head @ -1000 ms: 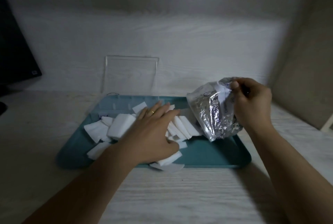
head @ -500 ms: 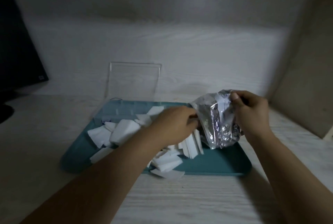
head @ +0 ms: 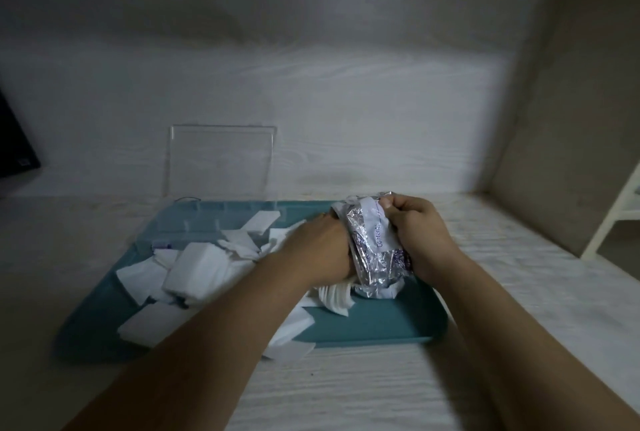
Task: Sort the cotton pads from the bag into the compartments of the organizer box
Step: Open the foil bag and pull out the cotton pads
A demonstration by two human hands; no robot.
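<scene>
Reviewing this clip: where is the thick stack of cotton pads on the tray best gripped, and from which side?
Probably across its long side faces, from above. The thick stack of cotton pads lies tilted on loose pads on the teal tray, top face exposed, left of both hands.

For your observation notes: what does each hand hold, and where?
Right hand grips the crinkled silver foil bag by its right side; left hand presses its left side.
</scene>
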